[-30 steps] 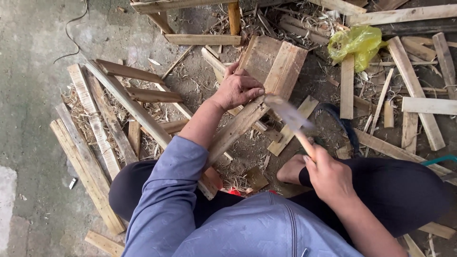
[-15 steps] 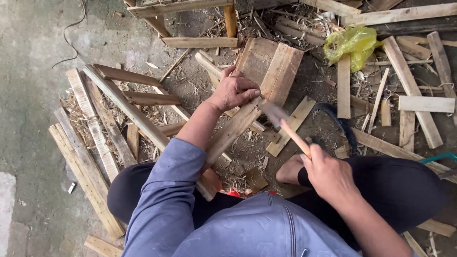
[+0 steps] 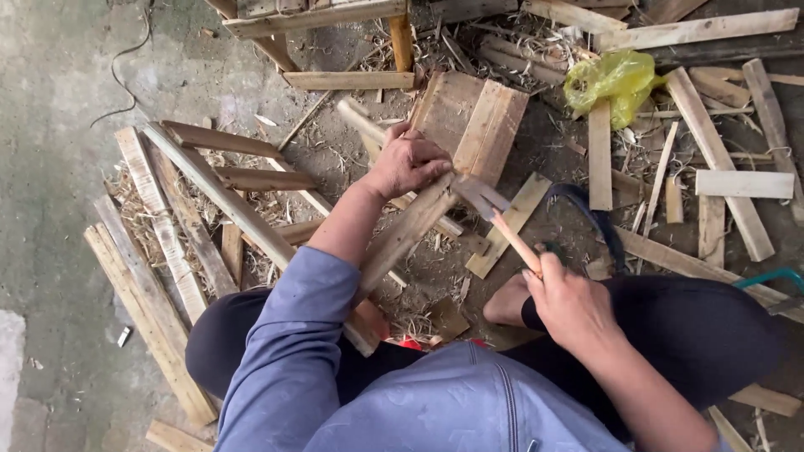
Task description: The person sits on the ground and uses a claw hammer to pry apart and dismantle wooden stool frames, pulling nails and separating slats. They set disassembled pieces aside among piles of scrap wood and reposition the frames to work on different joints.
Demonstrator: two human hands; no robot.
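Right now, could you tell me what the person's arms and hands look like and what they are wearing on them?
Both hands are bare: no gloves, rings or watch show. The left hand has a soft grey-blue sleeve pushed up to about the elbow, forearm uncovered. The right hand and the right forearm in view are bare too.

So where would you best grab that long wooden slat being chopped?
Grip the wooden slat at its upper end, from the left, as the left hand does. The slat slants up onto the block, and the hatchet meets it from the right, so fingers stay clear.
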